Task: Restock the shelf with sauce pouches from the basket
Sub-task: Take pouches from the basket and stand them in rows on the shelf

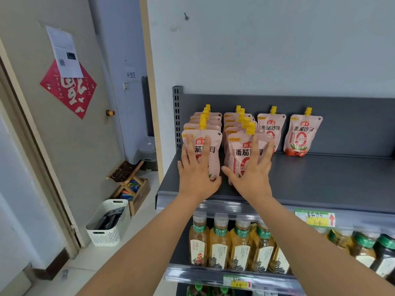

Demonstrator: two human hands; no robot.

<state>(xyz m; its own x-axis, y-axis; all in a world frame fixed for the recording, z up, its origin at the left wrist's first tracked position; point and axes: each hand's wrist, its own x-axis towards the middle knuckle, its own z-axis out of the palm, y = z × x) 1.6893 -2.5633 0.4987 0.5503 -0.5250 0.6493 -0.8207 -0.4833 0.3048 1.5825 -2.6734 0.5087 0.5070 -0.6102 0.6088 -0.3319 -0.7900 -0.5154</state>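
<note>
Fingers (193,150) flat against front pouches (213,154), shelf (320,180).

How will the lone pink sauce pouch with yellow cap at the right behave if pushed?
The pink sauce pouch with yellow cap probably tips easily: it stands tall on a narrow base. Its soft film likely dents when gripped. The smooth grey metal shelf may let it slide.

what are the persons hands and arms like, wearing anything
Nothing worn shows. The left hand and right hand are bare, with no gloves or rings visible. The left forearm and right forearm are bare too: no sleeves, watch or bracelet in view.
</note>
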